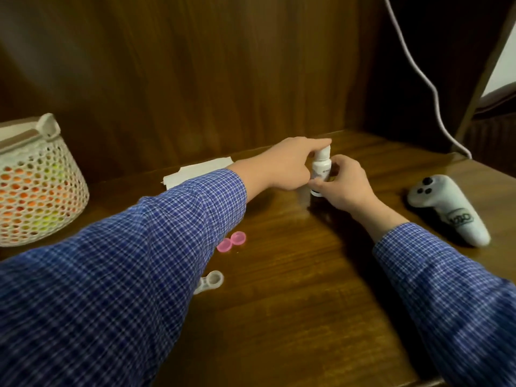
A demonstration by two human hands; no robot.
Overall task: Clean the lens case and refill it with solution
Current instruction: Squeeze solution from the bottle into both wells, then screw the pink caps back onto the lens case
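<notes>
A small white solution bottle point(320, 169) stands upright on the wooden table, toward the back. My left hand point(284, 166) is at its top, fingers on the cap. My right hand point(344, 181) wraps around the bottle's lower body. Nearer to me, two pink lens case caps point(232, 241) lie side by side on the table. The clear lens case point(210, 281) lies a little closer, half hidden behind my left sleeve.
A white mesh basket point(36, 182) with orange and yellow contents stands at the left. White folded tissue point(195, 171) lies behind my left arm. A white hand controller point(449, 208) lies at the right. A cable point(418, 74) hangs at the back right.
</notes>
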